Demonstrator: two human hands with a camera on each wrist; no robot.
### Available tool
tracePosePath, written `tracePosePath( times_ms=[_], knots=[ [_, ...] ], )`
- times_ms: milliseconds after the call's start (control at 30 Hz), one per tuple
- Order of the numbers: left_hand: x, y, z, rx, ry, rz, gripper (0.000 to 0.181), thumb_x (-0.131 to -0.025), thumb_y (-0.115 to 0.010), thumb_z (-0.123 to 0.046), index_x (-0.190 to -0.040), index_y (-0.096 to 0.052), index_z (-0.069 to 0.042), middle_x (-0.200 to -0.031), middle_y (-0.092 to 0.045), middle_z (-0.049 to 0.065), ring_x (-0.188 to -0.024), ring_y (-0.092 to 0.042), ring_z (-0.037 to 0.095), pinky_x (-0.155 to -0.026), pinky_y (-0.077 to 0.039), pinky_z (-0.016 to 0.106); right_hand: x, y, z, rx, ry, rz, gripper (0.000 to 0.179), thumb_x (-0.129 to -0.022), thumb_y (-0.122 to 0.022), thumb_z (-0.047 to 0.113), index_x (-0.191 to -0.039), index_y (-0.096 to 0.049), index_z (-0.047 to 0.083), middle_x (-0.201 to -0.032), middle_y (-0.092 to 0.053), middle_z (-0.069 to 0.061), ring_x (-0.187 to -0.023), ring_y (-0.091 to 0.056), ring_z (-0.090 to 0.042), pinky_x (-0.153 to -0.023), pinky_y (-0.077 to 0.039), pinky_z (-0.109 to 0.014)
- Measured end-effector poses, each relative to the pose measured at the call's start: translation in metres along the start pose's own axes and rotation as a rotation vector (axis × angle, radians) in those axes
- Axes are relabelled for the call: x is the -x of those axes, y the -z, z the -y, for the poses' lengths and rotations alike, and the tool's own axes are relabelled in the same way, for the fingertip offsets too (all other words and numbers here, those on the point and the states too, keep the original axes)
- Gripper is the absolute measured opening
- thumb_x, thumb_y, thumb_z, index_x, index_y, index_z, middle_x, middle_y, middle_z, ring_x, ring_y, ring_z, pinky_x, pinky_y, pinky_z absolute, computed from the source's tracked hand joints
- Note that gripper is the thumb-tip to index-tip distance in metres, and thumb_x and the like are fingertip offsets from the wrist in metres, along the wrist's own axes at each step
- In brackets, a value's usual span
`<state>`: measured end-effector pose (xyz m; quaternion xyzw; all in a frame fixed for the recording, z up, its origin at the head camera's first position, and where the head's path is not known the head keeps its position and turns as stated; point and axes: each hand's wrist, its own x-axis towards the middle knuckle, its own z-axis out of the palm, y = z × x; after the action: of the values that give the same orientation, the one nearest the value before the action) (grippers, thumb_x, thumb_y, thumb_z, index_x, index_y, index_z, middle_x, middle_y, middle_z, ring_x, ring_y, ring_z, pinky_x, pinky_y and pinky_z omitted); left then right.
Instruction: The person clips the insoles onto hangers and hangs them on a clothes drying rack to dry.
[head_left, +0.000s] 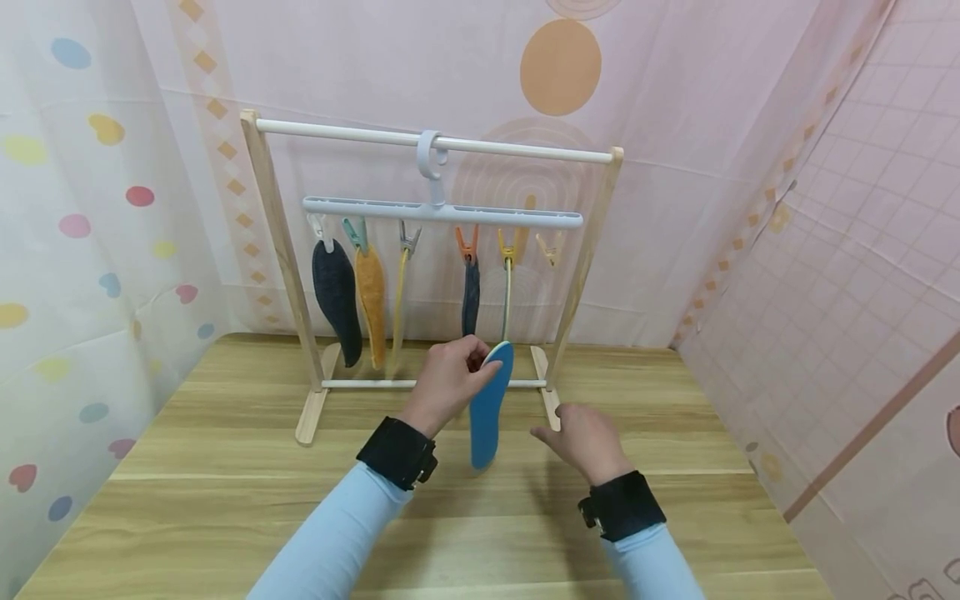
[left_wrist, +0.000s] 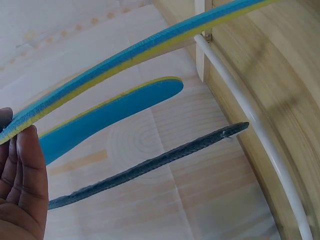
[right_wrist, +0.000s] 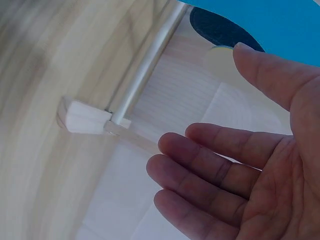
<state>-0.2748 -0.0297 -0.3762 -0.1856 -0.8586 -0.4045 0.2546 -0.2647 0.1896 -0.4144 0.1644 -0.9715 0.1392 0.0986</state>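
Note:
My left hand (head_left: pixel 448 377) pinches the top end of a blue insole (head_left: pixel 490 412) with a yellow layer, which hangs down in front of the rack. In the left wrist view, the thumb and fingers hold this insole (left_wrist: pixel 135 55) by one end. My right hand (head_left: pixel 588 440) is held to the right of it, fingers loosely extended and holding nothing; the right wrist view shows its palm (right_wrist: pixel 272 185). Behind, another blue and yellow insole (left_wrist: pixel 115 112) hangs from a yellow clip (head_left: pixel 507 248), beside a dark insole (head_left: pixel 471 296) on an orange clip (head_left: pixel 467 243).
A wooden rack (head_left: pixel 281 242) with white bars stands on the wood-grain table (head_left: pixel 247 508). From its grey hanger (head_left: pixel 442 213) also hang a dark insole (head_left: pixel 336 300), an orange insole (head_left: pixel 371 304) and a yellow insole (head_left: pixel 401 300). A pale clip (head_left: pixel 551 250) at the right holds nothing.

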Motion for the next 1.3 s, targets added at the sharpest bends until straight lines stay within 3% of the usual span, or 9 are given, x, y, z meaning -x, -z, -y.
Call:
tracePosePath(
  times_ms=[167,400,600,700,867,1133,1300],
  knots=[
    [-0.003,-0.001,-0.003,-0.011,-0.007,-0.011,0.009,-0.090,-0.074,-0.014,-0.088,-0.069,-0.007,-0.072,-0.059,0.000,-0.065,-0.052,0.013,-0.060,-0.045,0.029,-0.006,0.008,0.000,0.042,0.023,-0.035,0.043,-0.086,-0.076,0.038,-0.093,-0.074,-0.004,-0.076,-0.070,-0.015,-0.069,-0.068,-0.029,-0.061,-0.054,-0.040],
    [-0.008,-0.005,-0.006,-0.006,-0.012,-0.014,0.008,-0.090,-0.074,-0.013,-0.087,-0.069,-0.007,-0.070,-0.057,-0.001,-0.063,-0.051,0.013,-0.058,-0.044,0.029,-0.015,0.020,0.001,0.079,0.012,-0.061,0.039,-0.088,-0.074,0.039,-0.071,-0.067,0.004,-0.056,-0.054,-0.003,-0.053,-0.056,-0.019,-0.048,-0.043,-0.034],
    [-0.014,-0.005,-0.012,-0.016,-0.022,-0.017,0.010,-0.090,-0.073,-0.013,-0.086,-0.068,-0.007,-0.070,-0.056,0.000,-0.063,-0.052,0.014,-0.058,-0.043,0.029,-0.024,0.032,0.004,0.099,0.008,-0.161,0.042,-0.091,-0.071,0.036,-0.064,-0.065,0.005,-0.051,-0.048,-0.001,-0.047,-0.049,-0.016,-0.041,-0.038,-0.033],
    [-0.017,-0.006,-0.014,-0.017,-0.023,-0.011,0.010,-0.091,-0.073,-0.013,-0.085,-0.067,-0.007,-0.070,-0.056,0.000,-0.063,-0.051,0.014,-0.058,-0.043,0.028,-0.029,0.039,0.005,0.106,0.009,-0.210,0.041,-0.091,-0.072,0.036,-0.066,-0.068,0.003,-0.053,-0.054,-0.004,-0.046,-0.051,-0.018,-0.039,-0.039,-0.033],
    [-0.021,-0.008,-0.015,-0.021,-0.019,-0.015,0.009,-0.091,-0.071,-0.013,-0.085,-0.067,-0.007,-0.070,-0.058,0.000,-0.061,-0.051,0.013,-0.057,-0.043,0.028,-0.036,0.051,0.007,0.102,-0.002,-0.267,0.037,-0.091,-0.071,0.036,-0.082,-0.076,0.001,-0.071,-0.069,-0.014,-0.056,-0.064,-0.026,-0.043,-0.047,-0.037],
    [-0.027,-0.011,-0.019,-0.028,-0.013,-0.026,0.008,-0.090,-0.073,-0.012,-0.088,-0.068,-0.006,-0.071,-0.061,0.001,-0.061,-0.054,0.013,-0.057,-0.045,0.028,-0.048,0.070,0.009,0.060,-0.001,-0.286,0.040,-0.095,-0.066,0.034,-0.095,-0.075,-0.005,-0.093,-0.072,-0.022,-0.072,-0.071,-0.033,-0.055,-0.055,-0.041],
    [-0.031,-0.014,-0.021,-0.030,-0.014,-0.039,0.007,-0.090,-0.072,-0.011,-0.088,-0.068,-0.005,-0.071,-0.062,0.002,-0.060,-0.055,0.012,-0.054,-0.045,0.025,-0.056,0.082,0.013,0.085,0.019,-0.340,0.041,-0.095,-0.067,0.035,-0.085,-0.075,-0.004,-0.081,-0.072,-0.020,-0.064,-0.068,-0.030,-0.055,-0.054,-0.041]
  ],
)
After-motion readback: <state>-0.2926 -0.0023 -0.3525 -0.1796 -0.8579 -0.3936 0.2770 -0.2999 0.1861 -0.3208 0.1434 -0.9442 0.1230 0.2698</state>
